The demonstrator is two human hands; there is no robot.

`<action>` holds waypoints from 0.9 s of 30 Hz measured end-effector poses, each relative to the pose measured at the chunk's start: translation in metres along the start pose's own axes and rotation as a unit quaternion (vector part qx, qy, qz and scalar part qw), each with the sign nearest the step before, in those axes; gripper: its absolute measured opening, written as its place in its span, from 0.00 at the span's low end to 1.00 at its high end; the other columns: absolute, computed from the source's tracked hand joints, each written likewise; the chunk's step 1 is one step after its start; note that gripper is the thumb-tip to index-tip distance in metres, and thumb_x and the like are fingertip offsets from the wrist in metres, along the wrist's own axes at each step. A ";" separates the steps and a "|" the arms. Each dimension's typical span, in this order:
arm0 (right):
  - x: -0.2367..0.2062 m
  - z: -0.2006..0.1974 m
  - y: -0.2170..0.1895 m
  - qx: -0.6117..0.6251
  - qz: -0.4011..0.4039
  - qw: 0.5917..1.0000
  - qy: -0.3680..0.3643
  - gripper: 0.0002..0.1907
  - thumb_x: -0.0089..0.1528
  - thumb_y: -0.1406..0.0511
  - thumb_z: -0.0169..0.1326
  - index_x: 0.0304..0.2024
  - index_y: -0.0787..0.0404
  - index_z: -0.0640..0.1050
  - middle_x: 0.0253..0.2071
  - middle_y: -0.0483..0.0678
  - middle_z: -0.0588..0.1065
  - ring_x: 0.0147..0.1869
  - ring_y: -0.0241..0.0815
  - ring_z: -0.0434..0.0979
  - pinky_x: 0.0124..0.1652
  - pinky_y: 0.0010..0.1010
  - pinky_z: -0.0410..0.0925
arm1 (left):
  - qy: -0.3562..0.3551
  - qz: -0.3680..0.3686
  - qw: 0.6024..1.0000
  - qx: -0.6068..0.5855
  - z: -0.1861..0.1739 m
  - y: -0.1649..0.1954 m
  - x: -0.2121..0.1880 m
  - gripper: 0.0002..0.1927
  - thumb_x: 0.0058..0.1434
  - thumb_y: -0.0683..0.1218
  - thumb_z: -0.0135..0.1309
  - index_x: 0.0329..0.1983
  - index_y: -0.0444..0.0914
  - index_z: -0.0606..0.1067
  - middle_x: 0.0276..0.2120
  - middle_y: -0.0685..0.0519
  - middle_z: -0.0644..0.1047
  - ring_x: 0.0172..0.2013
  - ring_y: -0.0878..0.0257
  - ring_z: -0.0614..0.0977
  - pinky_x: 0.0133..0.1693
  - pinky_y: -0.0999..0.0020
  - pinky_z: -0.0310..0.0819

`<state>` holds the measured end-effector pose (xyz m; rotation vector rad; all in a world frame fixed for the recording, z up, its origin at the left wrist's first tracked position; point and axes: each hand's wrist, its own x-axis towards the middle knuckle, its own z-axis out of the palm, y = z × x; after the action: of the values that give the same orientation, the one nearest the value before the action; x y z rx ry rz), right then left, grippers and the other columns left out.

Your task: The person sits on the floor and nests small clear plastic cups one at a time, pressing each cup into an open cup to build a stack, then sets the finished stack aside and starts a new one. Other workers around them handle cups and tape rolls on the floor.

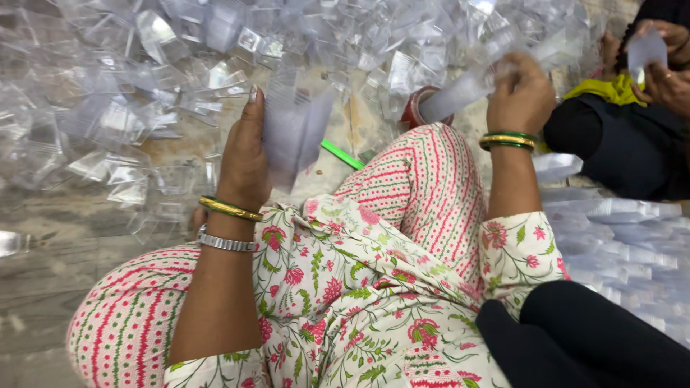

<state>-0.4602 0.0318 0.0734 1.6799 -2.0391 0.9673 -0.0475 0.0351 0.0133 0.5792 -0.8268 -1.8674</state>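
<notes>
Left hand [244, 154] closed its grip around a small stack of clear plastic pouches [293, 133], right hand [519, 93] clamped another translucent pouch [467, 90], glossy pile of pouches [144, 86] heaped on the floor [65, 244]

Heap of plastic pouches [144, 79] on floor [43, 287] ahead; stacked pouches [632, 244] seemingly right.

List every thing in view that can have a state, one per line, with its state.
left hand: shut on a stack of clear pouches, held upright
right hand: gripping a clear pouch
heap of clear pouches: loose, scattered over the floor
flat pouches: laid in overlapping rows at right
red tape roll: on the floor, partly hidden
green stick: lying flat
another person's hands: holding a pouch
</notes>
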 end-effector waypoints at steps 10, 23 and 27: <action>0.003 0.027 0.023 0.001 -0.004 0.999 -0.037 0.08 0.63 0.74 0.58 0.41 0.61 0.85 0.38 0.55 0.82 0.42 0.51 0.84 0.47 0.38 0.74 | 0.148 0.167 0.975 0.012 -0.034 -0.028 0.021 0.30 0.80 0.55 0.33 0.74 0.29 0.60 0.70 0.49 0.66 0.69 0.64 0.66 0.72 0.66 0.53; -0.006 0.092 -0.064 0.192 -0.083 0.973 -0.096 0.14 0.62 0.77 0.56 0.50 0.62 0.79 0.50 0.53 0.77 0.52 0.47 0.81 0.47 0.33 0.77 | 0.105 0.101 0.984 -0.107 -0.005 0.014 0.012 0.39 0.72 0.69 0.27 0.76 0.43 0.60 0.65 0.49 0.71 0.61 0.58 0.75 0.63 0.59 0.70; -0.049 0.172 -0.138 0.172 -0.314 0.900 -0.250 0.21 0.56 0.75 0.58 0.52 0.60 0.82 0.57 0.52 0.77 0.64 0.57 0.72 0.63 0.48 0.66 | 0.095 0.087 0.980 -0.151 -0.011 0.009 0.013 0.40 0.71 0.70 0.25 0.74 0.42 0.63 0.61 0.47 0.72 0.57 0.56 0.76 0.60 0.55 0.71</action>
<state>-0.2878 -0.0596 -0.0401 2.7718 -1.4087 0.7337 -0.0399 0.0170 0.0121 0.4691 -0.4422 -1.7029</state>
